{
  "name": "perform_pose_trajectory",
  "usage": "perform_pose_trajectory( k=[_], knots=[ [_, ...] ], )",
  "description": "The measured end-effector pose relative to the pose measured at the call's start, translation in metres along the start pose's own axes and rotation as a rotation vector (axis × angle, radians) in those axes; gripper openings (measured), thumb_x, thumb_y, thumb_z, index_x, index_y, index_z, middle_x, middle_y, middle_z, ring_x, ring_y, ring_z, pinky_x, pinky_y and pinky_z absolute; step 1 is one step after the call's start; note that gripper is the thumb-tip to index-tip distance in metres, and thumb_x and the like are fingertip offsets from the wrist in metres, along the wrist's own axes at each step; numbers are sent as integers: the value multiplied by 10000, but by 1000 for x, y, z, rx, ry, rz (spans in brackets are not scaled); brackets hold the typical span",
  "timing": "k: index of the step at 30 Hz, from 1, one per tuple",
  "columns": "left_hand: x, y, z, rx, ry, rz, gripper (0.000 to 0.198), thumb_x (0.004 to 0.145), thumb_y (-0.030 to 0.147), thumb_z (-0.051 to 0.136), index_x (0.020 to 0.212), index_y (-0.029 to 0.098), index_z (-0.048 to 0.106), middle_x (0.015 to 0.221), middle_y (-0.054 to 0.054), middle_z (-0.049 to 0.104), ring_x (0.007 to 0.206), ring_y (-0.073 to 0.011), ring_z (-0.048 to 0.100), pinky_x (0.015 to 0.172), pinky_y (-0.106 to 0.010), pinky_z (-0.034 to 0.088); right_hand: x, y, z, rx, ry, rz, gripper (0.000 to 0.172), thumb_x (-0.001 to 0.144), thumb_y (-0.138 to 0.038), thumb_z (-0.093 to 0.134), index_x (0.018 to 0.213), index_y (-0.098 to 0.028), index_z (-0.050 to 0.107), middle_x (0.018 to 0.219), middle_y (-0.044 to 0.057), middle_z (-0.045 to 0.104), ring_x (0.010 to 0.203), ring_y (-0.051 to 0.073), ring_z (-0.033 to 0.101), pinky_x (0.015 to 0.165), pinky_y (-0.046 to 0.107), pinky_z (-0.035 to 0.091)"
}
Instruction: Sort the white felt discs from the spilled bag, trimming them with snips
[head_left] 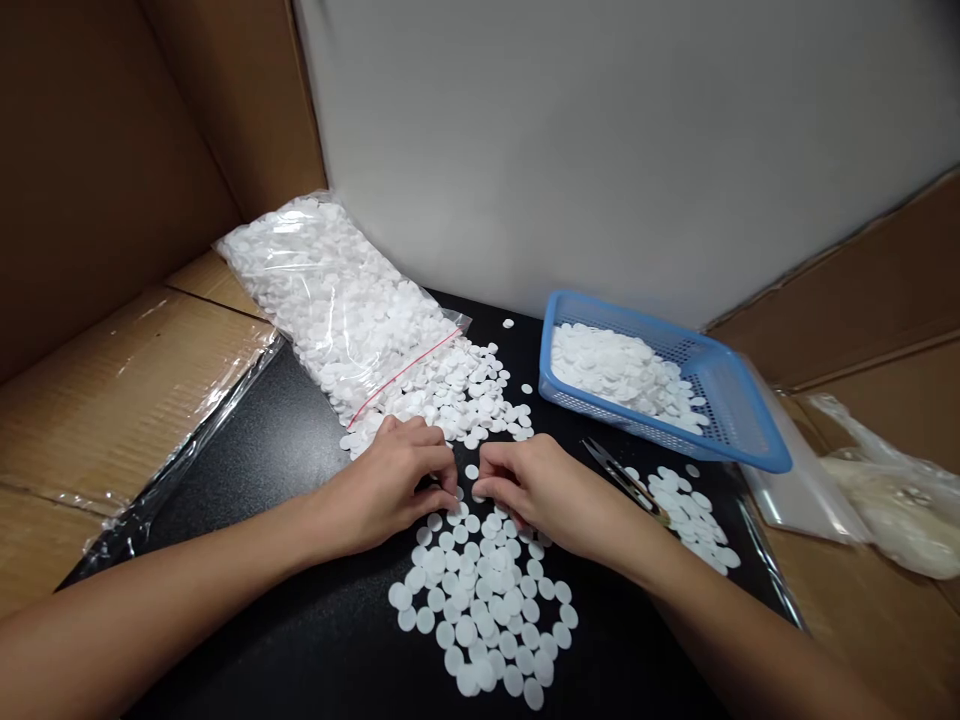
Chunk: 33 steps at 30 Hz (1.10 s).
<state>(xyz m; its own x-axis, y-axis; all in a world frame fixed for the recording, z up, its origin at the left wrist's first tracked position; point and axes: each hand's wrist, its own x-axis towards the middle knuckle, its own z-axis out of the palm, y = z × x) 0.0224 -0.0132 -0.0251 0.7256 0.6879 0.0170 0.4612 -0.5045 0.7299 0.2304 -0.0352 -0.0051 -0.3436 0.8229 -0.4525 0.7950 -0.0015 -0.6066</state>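
Note:
Small white round discs (480,595) lie spread on the black table (315,620) in front of me. My left hand (397,480) and my right hand (536,490) rest palm down at the far edge of this heap, fingertips almost meeting over the discs. Both hands have their fingers curled and pinched together; whatever they hold is too small to make out. Behind the hands, more discs (472,395) spill from an open clear plastic bag (337,300) with a red zip line.
A blue plastic basket (739,415) holding white discs stands at the back right. A small pair of snips (619,475) and another patch of discs (694,515) lie beside my right wrist. Cardboard boxes flank both sides, with clear bags at the right.

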Motion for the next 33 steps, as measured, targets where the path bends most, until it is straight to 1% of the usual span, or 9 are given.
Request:
perform_pose_trajectory(
  k=[3,5,8,10,13,15,18,25,33],
  knots=[
    [0,5,-4,-451,74,-153,159,857,260,704,760,167,620,725,13,616,701,-140,550,670,-272,397,-1,-1,0,-3,58,-68,240,961,-208,496,721,-207,511,551,-44,546,452,95,485,473,212,342],
    [1,6,-5,-708,122,-244,163,846,289,701,801,160,611,698,10,632,645,-127,577,619,-250,429,0,-2,2,88,123,-166,224,976,-187,435,776,-207,536,633,-32,573,484,94,512,489,212,376],
    [2,9,-5,-870,181,-304,185,829,299,715,880,151,617,696,-4,667,649,-128,624,596,-227,455,1,-4,7,369,159,-272,223,1008,-229,367,891,-211,556,699,-26,594,502,92,543,496,209,433],
    [1,11,-5,-890,209,-290,178,830,281,717,897,149,618,694,3,664,641,-115,619,595,-215,466,1,-6,12,518,153,-278,232,1017,-339,409,871,-211,536,667,-38,586,466,84,527,463,201,425],
    [-2,17,-3,-892,207,-210,129,852,241,698,899,152,616,703,20,645,627,-93,596,611,-210,481,-1,-10,18,616,138,-249,295,937,-443,595,789,-207,495,610,-61,572,427,65,488,418,180,374],
    [-4,20,-2,-905,195,-159,106,874,228,675,906,155,605,724,15,652,645,-97,608,618,-213,485,-4,-12,19,663,105,-238,305,904,-432,650,778,-207,486,570,-73,561,412,63,477,404,174,366],
    [-7,22,0,-931,202,-127,114,895,229,665,938,165,581,736,5,679,665,-109,634,631,-221,493,-7,-15,17,742,52,-259,264,930,-392,617,790,-208,489,538,-79,552,419,75,511,422,183,410],
    [-8,23,-5,-835,285,-124,147,880,221,697,935,175,568,706,22,660,651,-99,616,610,-201,486,-5,-11,10,973,-42,-279,217,915,-369,633,859,-187,528,708,-19,646,527,91,611,495,216,502],
    [-10,23,-6,-662,304,-69,112,907,239,658,864,166,583,713,24,606,648,-94,586,599,-205,479,0,-9,12,917,51,-256,389,910,-550,597,797,-182,546,657,-12,635,466,88,582,449,207,477]
  ],
)
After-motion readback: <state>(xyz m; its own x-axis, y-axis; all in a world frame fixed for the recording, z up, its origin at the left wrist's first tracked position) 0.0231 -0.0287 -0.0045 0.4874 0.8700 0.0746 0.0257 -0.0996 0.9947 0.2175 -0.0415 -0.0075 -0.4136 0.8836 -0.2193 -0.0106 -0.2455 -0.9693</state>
